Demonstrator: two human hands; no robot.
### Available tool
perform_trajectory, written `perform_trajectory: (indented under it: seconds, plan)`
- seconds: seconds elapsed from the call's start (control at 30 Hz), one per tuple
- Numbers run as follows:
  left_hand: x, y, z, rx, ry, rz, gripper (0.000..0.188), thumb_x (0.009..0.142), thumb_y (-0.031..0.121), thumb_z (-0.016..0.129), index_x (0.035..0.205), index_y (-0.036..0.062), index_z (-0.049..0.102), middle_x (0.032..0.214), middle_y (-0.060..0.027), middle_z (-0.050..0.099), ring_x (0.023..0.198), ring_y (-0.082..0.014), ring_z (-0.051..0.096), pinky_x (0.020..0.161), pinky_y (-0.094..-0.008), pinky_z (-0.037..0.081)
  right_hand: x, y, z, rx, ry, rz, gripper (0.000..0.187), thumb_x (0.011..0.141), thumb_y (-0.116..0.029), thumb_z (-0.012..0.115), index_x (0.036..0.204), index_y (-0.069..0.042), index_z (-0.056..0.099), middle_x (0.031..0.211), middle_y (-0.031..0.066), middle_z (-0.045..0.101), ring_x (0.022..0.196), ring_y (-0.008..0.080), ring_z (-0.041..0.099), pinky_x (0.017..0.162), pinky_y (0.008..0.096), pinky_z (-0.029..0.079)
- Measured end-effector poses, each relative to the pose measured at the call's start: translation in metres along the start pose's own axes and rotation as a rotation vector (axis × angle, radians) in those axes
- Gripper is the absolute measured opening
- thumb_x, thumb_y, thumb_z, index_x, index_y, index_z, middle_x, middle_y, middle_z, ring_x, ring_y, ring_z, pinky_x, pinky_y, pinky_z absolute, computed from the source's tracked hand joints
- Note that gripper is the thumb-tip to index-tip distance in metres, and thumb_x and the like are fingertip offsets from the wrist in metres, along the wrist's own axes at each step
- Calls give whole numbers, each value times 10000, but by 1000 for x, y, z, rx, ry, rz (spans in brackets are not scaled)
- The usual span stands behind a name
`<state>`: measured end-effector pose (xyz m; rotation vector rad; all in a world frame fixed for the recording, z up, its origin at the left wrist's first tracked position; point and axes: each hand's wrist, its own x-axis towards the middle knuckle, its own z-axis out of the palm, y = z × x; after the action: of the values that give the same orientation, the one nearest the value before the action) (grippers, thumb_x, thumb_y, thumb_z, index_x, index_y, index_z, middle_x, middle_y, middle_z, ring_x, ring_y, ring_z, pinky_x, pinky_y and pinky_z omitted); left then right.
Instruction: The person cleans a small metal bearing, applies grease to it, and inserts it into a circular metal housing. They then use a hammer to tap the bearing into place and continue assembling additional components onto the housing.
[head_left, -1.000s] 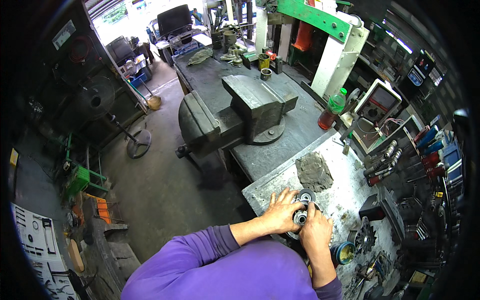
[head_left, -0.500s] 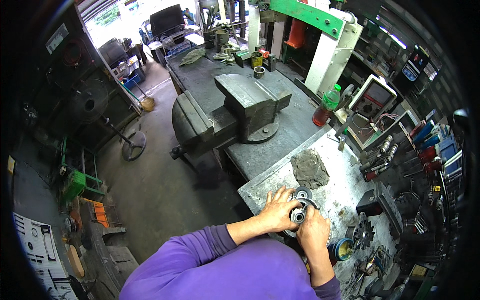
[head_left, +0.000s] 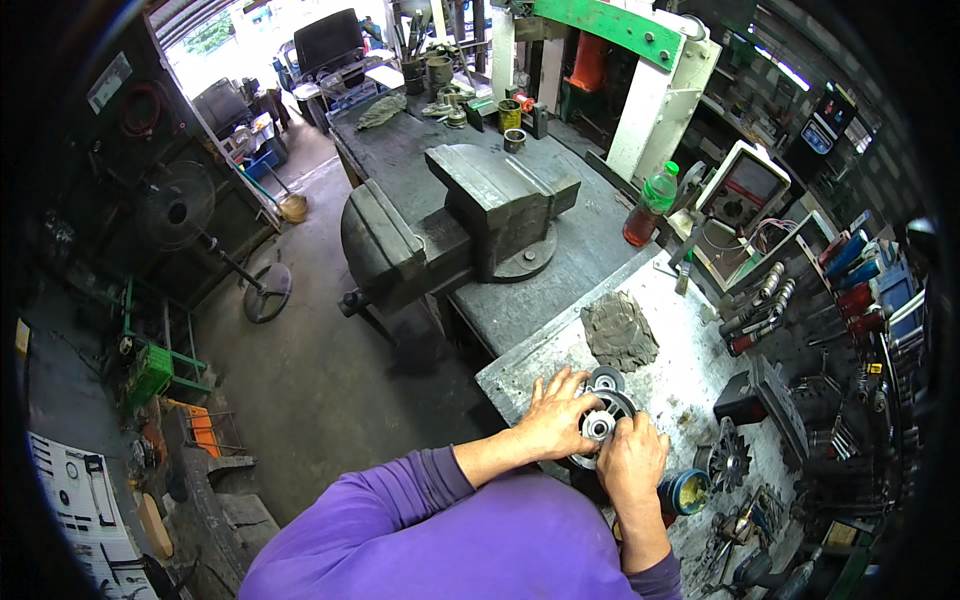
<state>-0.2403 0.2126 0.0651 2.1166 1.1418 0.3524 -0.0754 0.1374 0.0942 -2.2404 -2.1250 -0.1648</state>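
Far left of the frame lies a grey concrete floor, with a pedestal fan (head_left: 170,215) in the shadows and a green crate (head_left: 150,370) lower down. At upper centre a dark, scuffed steel bench (head_left: 580,240) carries a heavy cast vise (head_left: 460,225), blocky and matt. Below it, at centre right, sits a lighter worktop (head_left: 690,370), its surface chipped and speckled with grime, a crumpled grey rag (head_left: 618,330) lying on it.

At lower centre the left hand (head_left: 553,418) spreads its fingers over the left edge of a round metal part (head_left: 603,408), a dark disc with a shiny hub. The right hand (head_left: 632,460) is curled closed on the part's near edge, thumb by the hub.

Further right stand a red-filled plastic bottle (head_left: 648,205), a toothed gear (head_left: 730,460) and, at the right edge, racked tools (head_left: 850,280).
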Motion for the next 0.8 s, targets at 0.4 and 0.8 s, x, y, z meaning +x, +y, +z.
perform_trajectory:
  seconds: [0.4, 0.8]
  plan:
    - [1, 1, 0, -25, -8, -11, 711, 708, 408, 911, 1348, 184, 696, 1656, -203, 384, 1593, -493, 239, 1237, -766, 182, -2, 1, -4, 54, -13, 96, 200, 913, -228, 744, 912, -29, 728, 977, 165, 668, 890, 349, 693, 847, 481, 457]
    - [0, 0, 1, -29, -14, -2, 695, 729, 429, 902, 1345, 180, 698, 1645, -198, 400, 1594, -501, 234, 1241, -759, 171, -7, 4, 3, 87, 19, 96, 195, 932, -225, 735, 887, -35, 741, 945, 170, 678, 834, 352, 694, 844, 483, 448]
